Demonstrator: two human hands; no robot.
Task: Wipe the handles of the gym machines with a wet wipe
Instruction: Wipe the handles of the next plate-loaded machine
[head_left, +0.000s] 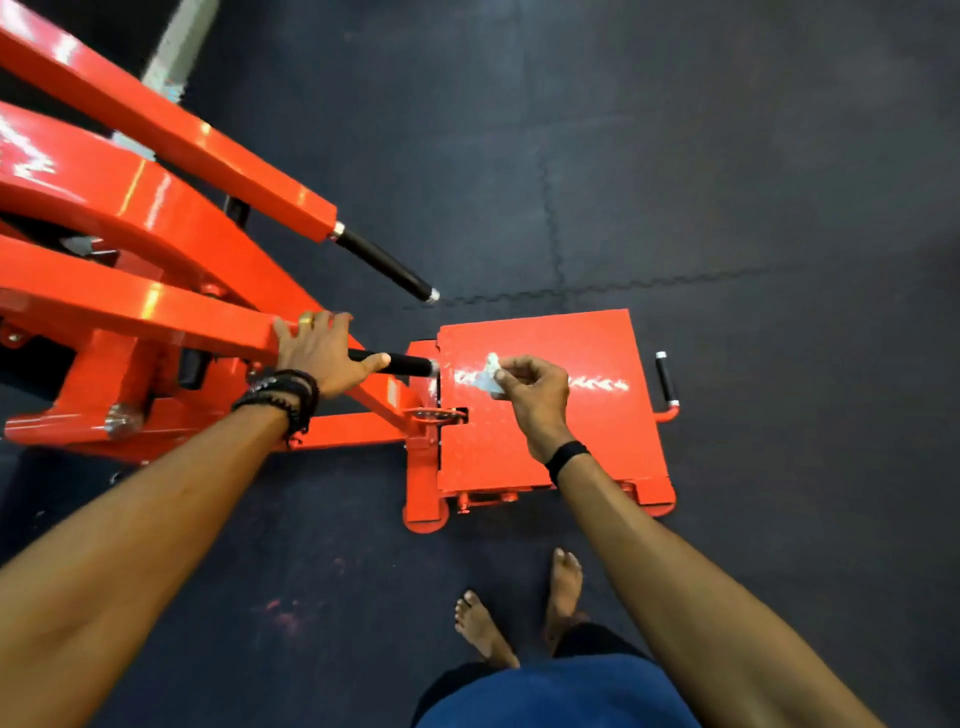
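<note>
An orange gym machine (156, 208) fills the left side. Two of its arms end in black handles: a far handle (387, 265) and a near handle (405, 364). My left hand (322, 353) lies with its fingers over the end of the near orange arm, and its thumb lies along the near handle. My right hand (530, 389) pinches a small crumpled white wet wipe (487, 375) just right of the near handle's tip, above the orange foot plate (582, 441). The wipe does not touch the handle.
A short black handle (666, 378) stands at the foot plate's right edge. Dark rubber floor mats (727, 182) cover the ground all around. My bare feet (519, 608) stand just below the plate.
</note>
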